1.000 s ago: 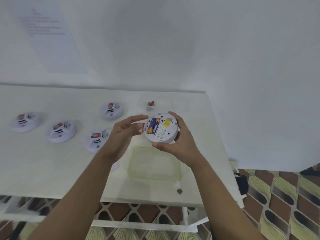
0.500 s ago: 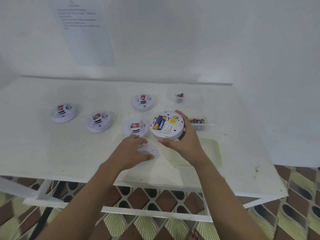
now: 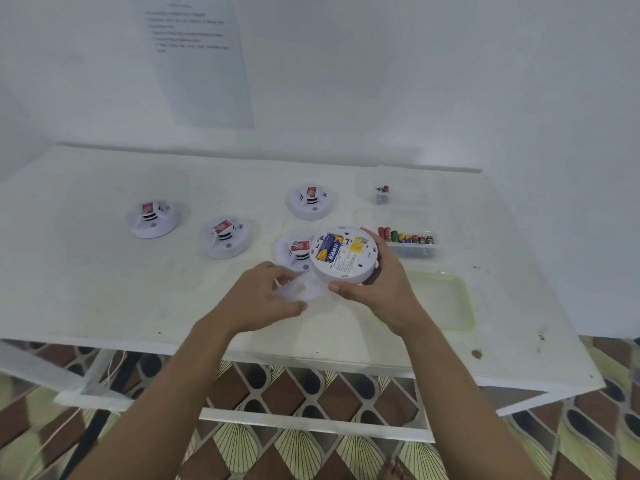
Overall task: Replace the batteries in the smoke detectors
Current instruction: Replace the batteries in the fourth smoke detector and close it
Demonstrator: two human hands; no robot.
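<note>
Right hand (image 3: pixel 377 292) grips the open smoke detector (image 3: pixel 346 268), batteries (image 3: pixel 329 249) seated; left hand (image 3: pixel 263 299) pinches the cover (image 3: pixel 299 289), which probably needs aligning next.

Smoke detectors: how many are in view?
5. Four on the table: far left, mid-left, rear centre, and one partly hidden behind the fifth, which the right hand holds.

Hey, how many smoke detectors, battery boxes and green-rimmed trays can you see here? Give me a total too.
Smoke detectors: 5 (4 on the table, 1 in the right hand)
Battery boxes: 2
Green-rimmed trays: 1
Total: 8
</note>
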